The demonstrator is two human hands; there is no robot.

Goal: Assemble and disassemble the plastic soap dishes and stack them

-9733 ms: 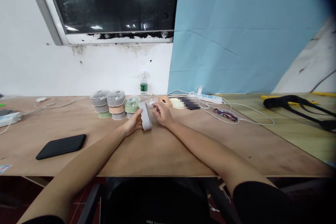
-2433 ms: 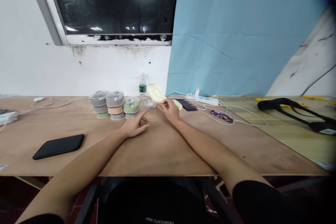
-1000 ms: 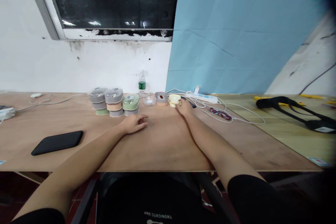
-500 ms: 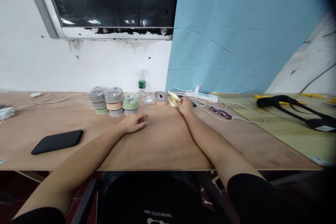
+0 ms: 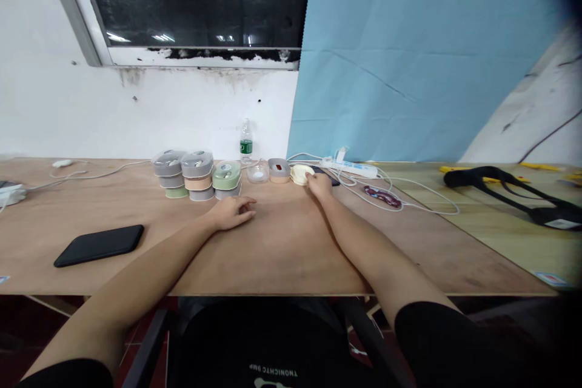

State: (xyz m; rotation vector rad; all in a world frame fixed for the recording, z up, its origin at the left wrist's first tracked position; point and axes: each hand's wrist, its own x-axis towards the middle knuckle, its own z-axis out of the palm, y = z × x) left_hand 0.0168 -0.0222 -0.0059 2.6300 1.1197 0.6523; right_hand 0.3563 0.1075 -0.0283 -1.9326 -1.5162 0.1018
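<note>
At the back of the table, my right hand (image 5: 321,185) pinches the near right edge of a pale yellow, round, lid-like piece (image 5: 299,174), which lies nearly flat. Its exact kind is too small to tell. My left hand (image 5: 231,213) rests on the tabletop with loosely spread fingers and holds nothing. Just beyond it, oval boxes with clear tops stand in stacks: a green-topped stack (image 5: 226,176) and two grey-topped ones, the middle stack (image 5: 197,163) and the left stack (image 5: 169,163). Between these and the yellow piece are a clear dish (image 5: 257,174) and a grey-and-peach oval container (image 5: 279,171).
A plastic bottle (image 5: 246,140) stands against the wall. Behind my right hand lies a dark flat object (image 5: 334,180), beside a white power strip (image 5: 354,168) and looping cables. Sunglasses-like maroon item (image 5: 382,196) lies right; a black phone (image 5: 100,245) lies left.
The pale yellow piece was tilted up in my right hand and now lies nearly flat. My left hand has stayed in place.
</note>
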